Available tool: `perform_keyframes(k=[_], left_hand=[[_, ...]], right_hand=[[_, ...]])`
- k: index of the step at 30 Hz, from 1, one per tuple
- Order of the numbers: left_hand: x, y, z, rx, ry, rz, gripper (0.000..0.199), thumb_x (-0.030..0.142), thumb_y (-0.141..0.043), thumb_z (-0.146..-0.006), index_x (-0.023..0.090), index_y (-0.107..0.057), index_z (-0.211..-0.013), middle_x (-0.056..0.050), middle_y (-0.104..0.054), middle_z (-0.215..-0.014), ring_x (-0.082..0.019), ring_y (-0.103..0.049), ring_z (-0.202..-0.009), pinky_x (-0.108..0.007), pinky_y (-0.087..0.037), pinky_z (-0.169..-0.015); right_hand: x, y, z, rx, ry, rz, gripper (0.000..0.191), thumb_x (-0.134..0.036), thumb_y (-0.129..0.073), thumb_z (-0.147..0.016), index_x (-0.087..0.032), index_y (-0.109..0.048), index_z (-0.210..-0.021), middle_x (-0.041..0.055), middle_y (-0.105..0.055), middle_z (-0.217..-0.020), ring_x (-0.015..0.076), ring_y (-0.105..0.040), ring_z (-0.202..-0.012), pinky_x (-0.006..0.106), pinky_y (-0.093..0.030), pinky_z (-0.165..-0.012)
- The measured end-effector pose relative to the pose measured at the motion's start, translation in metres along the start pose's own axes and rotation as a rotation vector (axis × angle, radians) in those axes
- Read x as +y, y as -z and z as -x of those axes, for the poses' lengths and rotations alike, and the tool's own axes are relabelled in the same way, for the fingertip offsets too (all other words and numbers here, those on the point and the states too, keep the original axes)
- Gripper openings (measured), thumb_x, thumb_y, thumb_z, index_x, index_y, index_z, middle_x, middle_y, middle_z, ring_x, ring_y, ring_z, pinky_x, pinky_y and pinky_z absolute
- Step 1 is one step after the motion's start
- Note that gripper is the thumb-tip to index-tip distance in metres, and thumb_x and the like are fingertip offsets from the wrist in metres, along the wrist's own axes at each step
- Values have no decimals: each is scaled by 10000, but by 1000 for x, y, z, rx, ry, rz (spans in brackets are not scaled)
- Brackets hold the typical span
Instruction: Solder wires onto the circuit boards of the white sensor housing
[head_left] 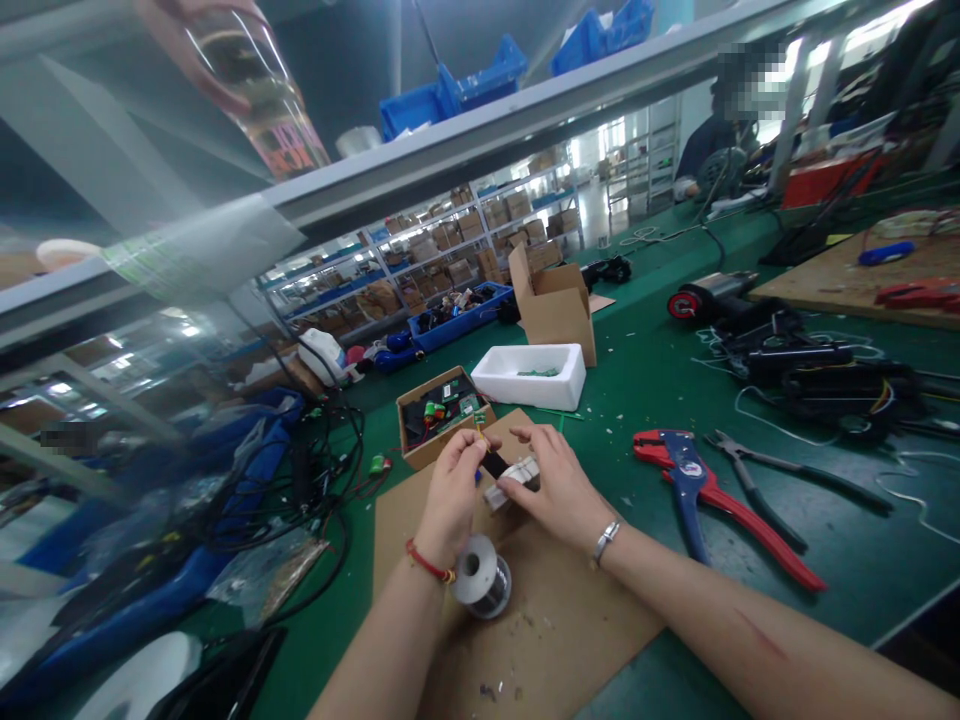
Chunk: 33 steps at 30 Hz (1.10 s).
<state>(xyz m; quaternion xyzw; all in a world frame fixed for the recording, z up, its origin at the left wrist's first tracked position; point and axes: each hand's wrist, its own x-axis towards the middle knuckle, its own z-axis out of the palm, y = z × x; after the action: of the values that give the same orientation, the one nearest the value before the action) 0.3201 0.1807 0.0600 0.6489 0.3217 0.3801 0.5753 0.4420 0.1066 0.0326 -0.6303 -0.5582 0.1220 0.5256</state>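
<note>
Over a brown cardboard sheet (570,610), my left hand (452,487) pinches thin wires by a small green circuit board (480,418). A black piece (494,463) lies between my two hands, next to a white, block-like part (513,483). My right hand (559,485) is closed round that white part, thumb on its near side and fingers over the far side. Just below my left hand, a spool of solder wire (484,577) stands on the cardboard. A small cardboard box (417,459) of green boards and black parts sits beyond my hands.
White foam tray (529,394) and open carton (559,318) stand behind. Red-blue wire stripper (694,485) and pliers (765,482) lie right. Black cables (300,480) and blue bins (247,500) are left. A shelf (360,178) crosses overhead. A person (701,155) is at the far right.
</note>
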Motion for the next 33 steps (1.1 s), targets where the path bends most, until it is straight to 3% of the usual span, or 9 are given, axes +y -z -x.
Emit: perform_keyframes(k=[5,9,12,16,19,22,27,33], left_hand=[[6,12,-11,121,-22,196,180,316,-513,-823,156,-431,-834,-24,-558,-827,-147,-585,-833,-331,-466,-815],[20,31,-18,200,-92,210,211,324,-544,-778,165,-411,-816,0,-508,-772,-136,-573,-795,-296,-474,-763],[31,54,-18,245,-165,120,230,334,-544,-761,177,-381,-802,28,-445,-692,-106,-514,-678,-231,-440,-655],[35,96,-4,267,-257,-175,161,311,-516,-845,175,-435,-814,36,-424,-651,-78,-401,-592,-178,-329,-561],[30,123,18,144,-216,-448,190,344,-534,-876,166,-498,-824,20,-452,-697,-88,-416,-627,-194,-331,-581],[23,132,45,-81,-102,-630,257,409,-473,-909,163,-513,-844,2,-472,-727,-116,-450,-647,-230,-346,-590],[11,113,78,-355,29,-794,353,465,-393,-937,164,-532,-815,-23,-541,-815,-170,-474,-803,-302,-335,-748],[6,95,86,-436,107,-878,358,428,-360,-959,168,-523,-775,-1,-540,-755,-176,-430,-780,-325,-261,-771]], right_hand=[[6,-2,3,-119,0,216,515,-298,-723,-722,-155,-540,-1182,110,-550,-1159,288,-452,-1084,407,-346,-871],[13,-3,4,-253,6,327,132,-225,-693,-747,-181,-658,-867,54,-642,-918,244,-509,-974,377,-299,-822],[15,-3,4,-289,-3,389,26,-210,-667,-762,-189,-675,-776,46,-650,-855,223,-513,-925,372,-266,-801],[16,-4,4,-260,-11,441,62,-230,-635,-796,-199,-687,-809,53,-648,-875,225,-501,-928,380,-241,-794],[14,-4,4,-237,4,440,59,-240,-640,-796,-198,-680,-803,47,-646,-858,228,-502,-921,383,-237,-795],[11,-3,6,-211,39,420,41,-216,-634,-796,-197,-669,-791,36,-645,-844,232,-505,-920,391,-235,-806],[-3,-3,12,-164,149,343,75,-197,-590,-832,-209,-646,-882,15,-631,-904,213,-503,-944,388,-250,-844],[-23,-6,23,-220,426,98,226,-90,-517,-821,-209,-612,-987,13,-602,-947,160,-497,-934,326,-311,-833]])
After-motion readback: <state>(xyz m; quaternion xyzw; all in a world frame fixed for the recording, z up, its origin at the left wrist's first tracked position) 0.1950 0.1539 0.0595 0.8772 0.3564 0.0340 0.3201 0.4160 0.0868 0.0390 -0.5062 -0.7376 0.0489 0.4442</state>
